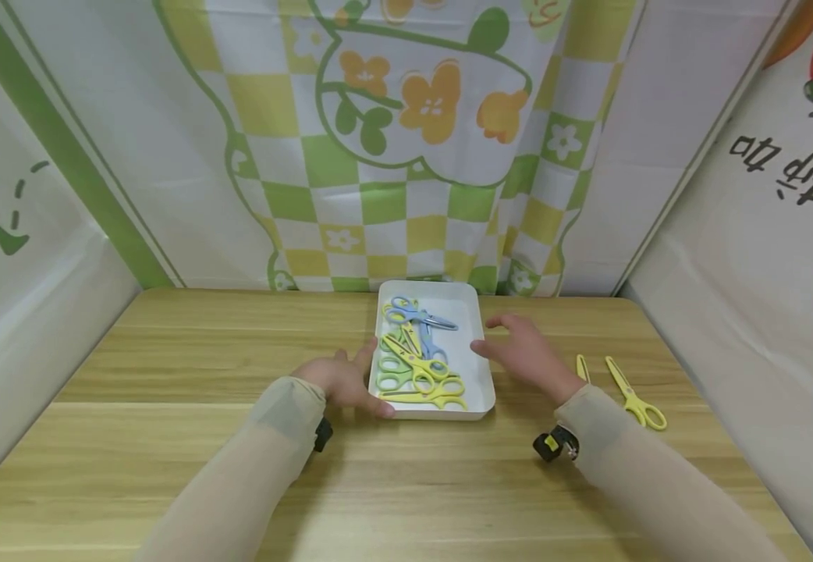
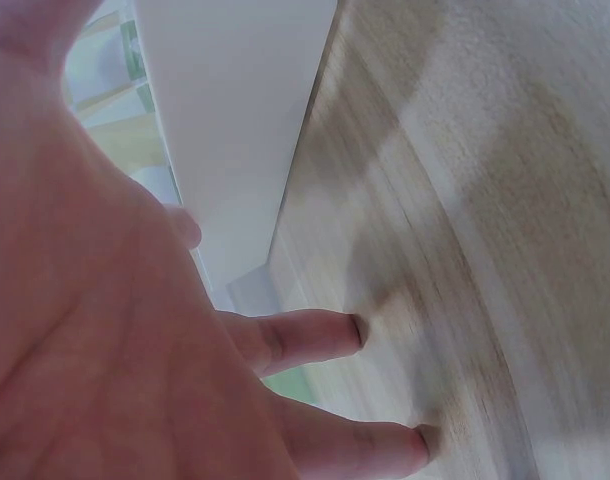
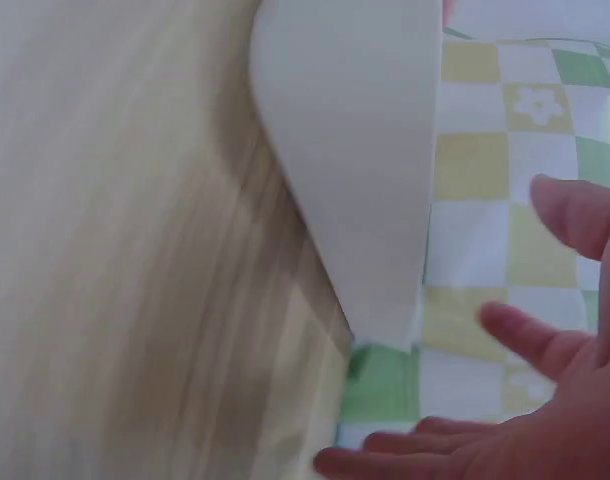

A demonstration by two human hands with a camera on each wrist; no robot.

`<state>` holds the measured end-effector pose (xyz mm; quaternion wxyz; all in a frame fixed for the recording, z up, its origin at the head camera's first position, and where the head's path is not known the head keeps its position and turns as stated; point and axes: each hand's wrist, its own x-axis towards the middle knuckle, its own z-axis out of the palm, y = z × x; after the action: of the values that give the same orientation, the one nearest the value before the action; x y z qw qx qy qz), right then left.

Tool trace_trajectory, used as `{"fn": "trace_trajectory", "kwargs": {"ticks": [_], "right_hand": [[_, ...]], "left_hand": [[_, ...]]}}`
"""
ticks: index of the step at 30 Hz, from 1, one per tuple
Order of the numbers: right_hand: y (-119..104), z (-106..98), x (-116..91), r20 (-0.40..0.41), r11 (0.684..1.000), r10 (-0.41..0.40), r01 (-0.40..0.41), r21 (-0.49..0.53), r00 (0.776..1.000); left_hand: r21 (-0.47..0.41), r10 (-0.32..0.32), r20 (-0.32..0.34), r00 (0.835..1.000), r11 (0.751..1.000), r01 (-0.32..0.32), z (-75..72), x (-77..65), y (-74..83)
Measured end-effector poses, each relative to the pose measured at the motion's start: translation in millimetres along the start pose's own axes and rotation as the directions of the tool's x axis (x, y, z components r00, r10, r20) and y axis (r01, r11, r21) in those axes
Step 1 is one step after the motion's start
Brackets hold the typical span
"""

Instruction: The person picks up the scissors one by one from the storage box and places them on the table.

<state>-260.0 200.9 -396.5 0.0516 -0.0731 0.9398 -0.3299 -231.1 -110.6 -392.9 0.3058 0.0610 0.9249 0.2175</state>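
Note:
A shallow white tray stands on the table near the back wall. Several children's scissors lie in it in a loose pile: blue scissors on top toward the back, yellow scissors in front, and green ones partly covered. My left hand is at the tray's left side with fingers spread, the thumb by the front left corner. In the left wrist view, two of its fingers extend past the tray's outer wall. To the tray's right, my right hand has its fingers apart, thumb close to the rim, holding nothing.
On the table to the right lie yellow scissors. Beside them is another yellow pair, partly hidden by the right wrist. A checkered cloth hangs behind the tray, and printed sheets line both sides.

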Motion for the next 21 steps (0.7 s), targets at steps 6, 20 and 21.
{"fn": "trace_trajectory", "kwargs": {"ticks": [6,20,21], "right_hand": [[-14.4,8.1,8.5,0.143,0.989,0.143,-0.147,0.014,0.979],[-28.9,27.3,20.4,0.24,0.977,0.18,-0.146,-0.154,0.954],[-29.6,27.8,20.8,0.24,0.976,0.181,-0.144,-0.165,0.954]], "left_hand": [[-0.009,0.012,-0.01,1.0,1.0,-0.012,0.9,0.3,-0.4],[0.009,0.015,-0.014,1.0,1.0,-0.014,1.7,1.4,-2.1],[0.01,0.014,-0.017,1.0,1.0,-0.014,1.6,1.6,-2.3]]}}
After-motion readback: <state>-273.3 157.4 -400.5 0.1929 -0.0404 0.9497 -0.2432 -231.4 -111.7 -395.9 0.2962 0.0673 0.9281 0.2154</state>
